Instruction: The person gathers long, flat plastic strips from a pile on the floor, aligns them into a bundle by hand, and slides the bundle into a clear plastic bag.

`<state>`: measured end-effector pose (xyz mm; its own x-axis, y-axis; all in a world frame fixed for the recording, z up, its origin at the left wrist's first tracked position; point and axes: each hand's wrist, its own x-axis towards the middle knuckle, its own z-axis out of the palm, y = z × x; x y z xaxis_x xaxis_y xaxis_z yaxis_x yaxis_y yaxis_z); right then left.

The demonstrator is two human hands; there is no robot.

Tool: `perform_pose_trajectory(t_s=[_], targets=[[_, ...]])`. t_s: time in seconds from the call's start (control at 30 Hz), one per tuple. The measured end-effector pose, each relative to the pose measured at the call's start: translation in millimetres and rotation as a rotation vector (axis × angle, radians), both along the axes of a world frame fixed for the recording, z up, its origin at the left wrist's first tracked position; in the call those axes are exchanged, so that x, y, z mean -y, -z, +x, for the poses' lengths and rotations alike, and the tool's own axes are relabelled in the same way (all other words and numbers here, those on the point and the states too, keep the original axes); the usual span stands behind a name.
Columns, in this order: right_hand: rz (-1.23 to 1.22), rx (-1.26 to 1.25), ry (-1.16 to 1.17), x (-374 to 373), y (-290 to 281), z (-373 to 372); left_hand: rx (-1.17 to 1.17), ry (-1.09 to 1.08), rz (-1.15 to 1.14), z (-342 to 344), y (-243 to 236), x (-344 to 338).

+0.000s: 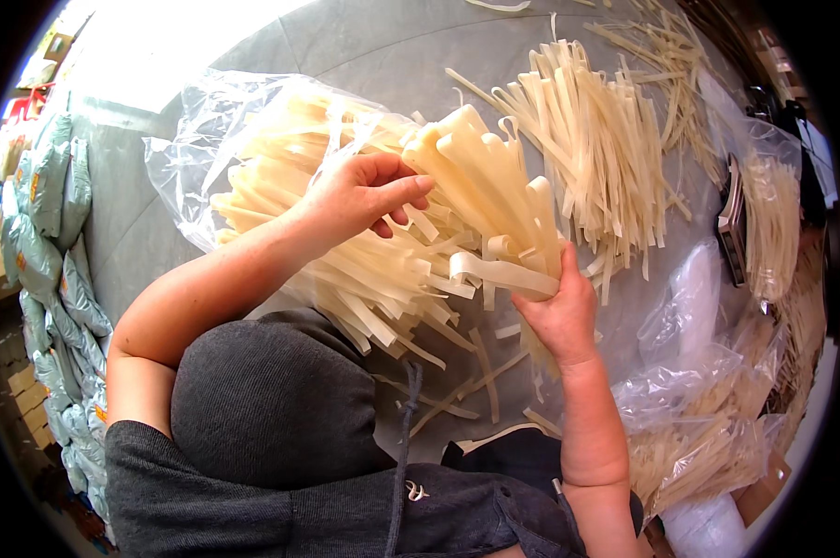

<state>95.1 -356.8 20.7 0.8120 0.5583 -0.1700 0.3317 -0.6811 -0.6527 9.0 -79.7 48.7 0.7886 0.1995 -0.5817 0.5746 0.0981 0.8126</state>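
My right hand (559, 298) grips a bundle of flat, pale cream strips (494, 195) fanned upward, some curling over at their ends. My left hand (383, 195) is beside the upper left of that bundle, fingers loosely bent and apart, with nothing visible in them. Beneath it lies a large heap of similar strips (271, 195) in an opened clear plastic bag (183, 153); the hand partly hides it.
A second heap of strips (596, 149) lies on the grey surface (336, 42), with loose strips (661, 70) beyond. Filled bags of strips (768, 228) and a dark flat object (731, 223) are at right. Stacked pale blue-green packages (57, 223) line the left side.
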Motion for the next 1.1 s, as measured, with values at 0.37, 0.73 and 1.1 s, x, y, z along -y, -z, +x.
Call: perform_pose_trajectory(t_s=[0.37, 0.73, 1.1], targets=[[0.0, 0.153, 0.054, 7, -4, -5, 0.047, -0.199, -0.073, 10, 4, 11], [-0.089, 0.16, 0.031, 12, -2, -10, 0.003, 0.262, 0.498, 6, 17, -4], [-0.105, 0.171, 0.054, 25, -2, 2, 0.001, -0.011, -0.108, 9, 12, -4]])
